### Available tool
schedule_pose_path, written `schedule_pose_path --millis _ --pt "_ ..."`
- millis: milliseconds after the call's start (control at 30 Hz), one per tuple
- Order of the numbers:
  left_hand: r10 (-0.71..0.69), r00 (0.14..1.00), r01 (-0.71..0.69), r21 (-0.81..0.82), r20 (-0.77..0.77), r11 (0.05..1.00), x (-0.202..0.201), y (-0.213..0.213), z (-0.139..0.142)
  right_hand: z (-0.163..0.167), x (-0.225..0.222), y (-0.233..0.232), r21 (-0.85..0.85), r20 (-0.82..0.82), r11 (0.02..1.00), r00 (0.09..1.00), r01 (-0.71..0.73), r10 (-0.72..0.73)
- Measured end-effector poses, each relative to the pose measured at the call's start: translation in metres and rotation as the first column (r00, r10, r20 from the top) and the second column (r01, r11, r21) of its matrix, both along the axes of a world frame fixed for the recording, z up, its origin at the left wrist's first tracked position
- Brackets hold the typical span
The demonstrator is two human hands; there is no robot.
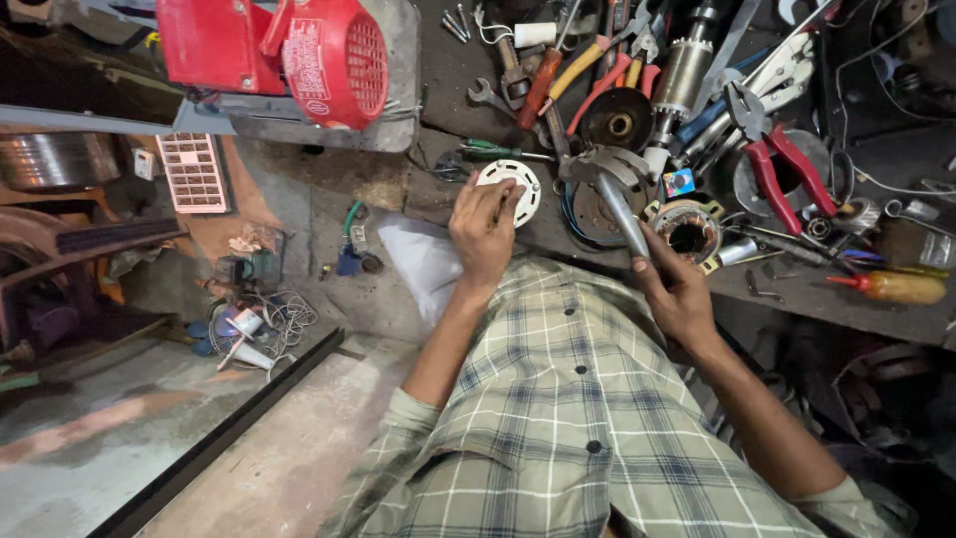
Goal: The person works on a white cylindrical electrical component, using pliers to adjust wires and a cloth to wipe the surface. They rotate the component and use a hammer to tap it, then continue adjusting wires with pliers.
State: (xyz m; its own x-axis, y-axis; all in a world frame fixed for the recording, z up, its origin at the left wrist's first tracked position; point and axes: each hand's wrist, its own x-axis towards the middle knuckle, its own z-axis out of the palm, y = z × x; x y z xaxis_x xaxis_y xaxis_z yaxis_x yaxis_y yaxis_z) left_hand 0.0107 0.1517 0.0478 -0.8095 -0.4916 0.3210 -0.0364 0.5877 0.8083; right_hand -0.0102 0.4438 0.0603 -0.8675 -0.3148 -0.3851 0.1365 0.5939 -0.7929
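Note:
My left hand (482, 231) grips a round white plastic cover (520, 189) with slots, holding it at the front edge of the workbench (797, 299). My right hand (675, 289) is closed around the lower end of a grey metal shaft (619, 211) that rises to a grey metal bracket-like part (597, 164). Beside that hand sits a motor stator (689, 231) with copper windings. Both forearms reach out from a checked shirt.
The bench is crowded with pliers with red handles (777, 164), wrenches, screwdrivers, a cylindrical rotor (683, 70) and a yellow bottle (896, 287). A red motor with a fan guard (319, 55) stands at upper left. Wires and scraps lie on the floor at left (254, 324).

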Motion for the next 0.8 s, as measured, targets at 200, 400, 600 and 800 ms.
schedule_pose_path --millis 200,400,600,800 --pt "-0.307 0.952 0.307 0.027 -0.022 0.951 -0.003 -0.035 -0.004 -0.001 0.004 0.000 -0.133 -0.122 0.989 0.991 -0.068 0.052" --pt "-0.774 0.626 0.769 0.090 0.098 0.633 -0.023 -0.079 -0.002 0.002 0.009 0.005 -0.058 -0.046 0.998 0.999 -0.008 0.006" --pt "-0.818 0.571 0.811 0.106 0.069 0.575 -0.022 -0.098 0.001 0.001 0.010 0.002 -0.116 -0.120 0.991 0.991 -0.068 0.054" --pt "-0.509 0.858 0.502 0.090 0.073 0.860 0.010 -0.056 0.001 0.007 -0.018 -0.012 0.036 -0.016 0.981 0.981 -0.192 0.193"
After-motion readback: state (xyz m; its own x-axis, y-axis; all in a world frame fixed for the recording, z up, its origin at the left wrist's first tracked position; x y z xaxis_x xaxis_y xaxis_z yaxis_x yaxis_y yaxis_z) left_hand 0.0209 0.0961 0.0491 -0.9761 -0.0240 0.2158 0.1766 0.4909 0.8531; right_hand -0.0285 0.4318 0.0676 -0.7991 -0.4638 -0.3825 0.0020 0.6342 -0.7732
